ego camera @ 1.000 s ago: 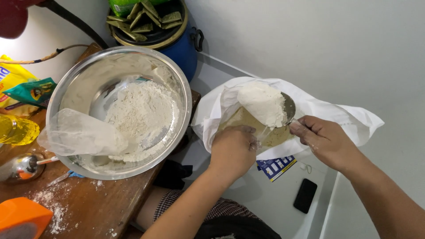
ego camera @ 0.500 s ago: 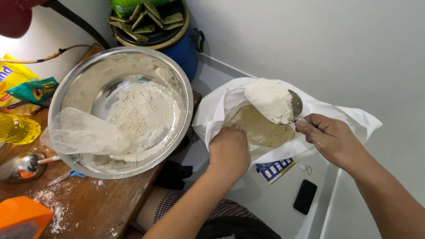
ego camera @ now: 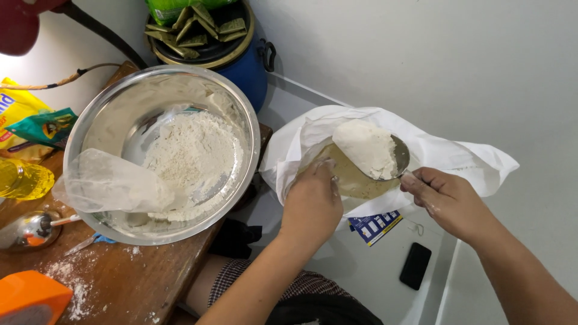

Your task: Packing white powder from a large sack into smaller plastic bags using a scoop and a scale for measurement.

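Note:
My right hand (ego camera: 450,201) grips the handle of a metal spoon (ego camera: 400,157) heaped with white flour (ego camera: 367,145), held just above the open mouth of a white plastic flour bag (ego camera: 463,157). My left hand (ego camera: 313,201) holds the bag's near rim open. To the left, a large steel bowl (ego camera: 241,114) sits on the wooden table and holds a mound of flour (ego camera: 192,153). A clear plastic bag (ego camera: 108,183) dusted with flour lies inside the bowl's near-left side.
A blue pot (ego camera: 247,63) with green packets on its lid stands behind the bowl. A yellow oil bottle (ego camera: 24,179), a ladle (ego camera: 27,229), snack packets (ego camera: 36,123) and an orange object (ego camera: 30,298) lie at the left. A black phone (ego camera: 415,266) rests on the floor.
The spoon has come up out of the bag with its heap of flour and shifted slightly toward the bowl. My left hand stays on the bag's rim.

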